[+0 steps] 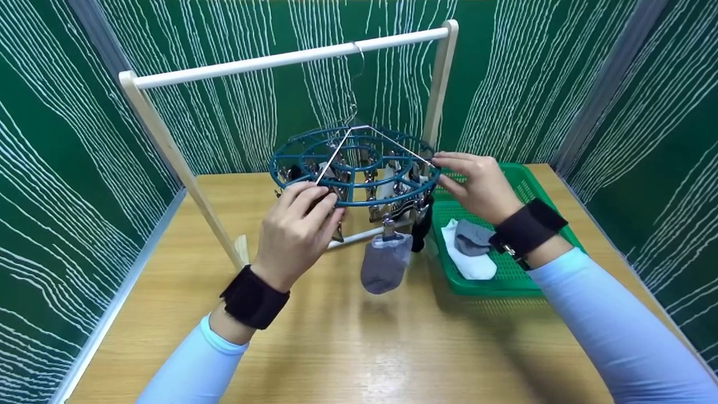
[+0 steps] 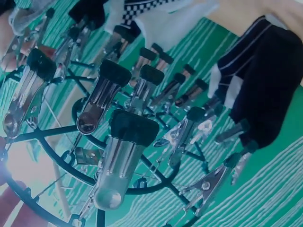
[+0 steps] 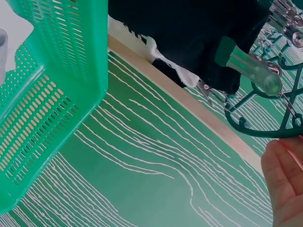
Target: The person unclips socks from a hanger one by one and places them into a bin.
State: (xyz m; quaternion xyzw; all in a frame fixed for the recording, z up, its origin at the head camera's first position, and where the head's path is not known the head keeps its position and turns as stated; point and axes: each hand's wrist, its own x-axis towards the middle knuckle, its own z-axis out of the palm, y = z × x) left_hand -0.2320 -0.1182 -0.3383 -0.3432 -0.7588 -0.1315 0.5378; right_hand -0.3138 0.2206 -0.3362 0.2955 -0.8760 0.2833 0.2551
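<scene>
A round, dark teal clip hanger (image 1: 359, 204) hangs by a metal hook from a white rail. My left hand (image 1: 297, 233) holds its near-left rim with curled fingers. On the right side of the rim, my right hand (image 1: 479, 182) pinches the ring between thumb and fingers. A grey sock (image 1: 386, 266) dangles from a clip at the front. In the left wrist view, several metal clips (image 2: 120, 161) line the rings, and a black sock (image 2: 272, 85) is clipped at one side. Close to the basket, the right wrist view shows a black sock (image 3: 189, 38) in a clip.
The rail (image 1: 291, 58) belongs to a wooden stand on the table (image 1: 359, 348). At the right, a green basket (image 1: 482, 289) holds a white sock (image 1: 468, 264) and a grey sock (image 1: 471, 238). Green walls with white lines surround the table.
</scene>
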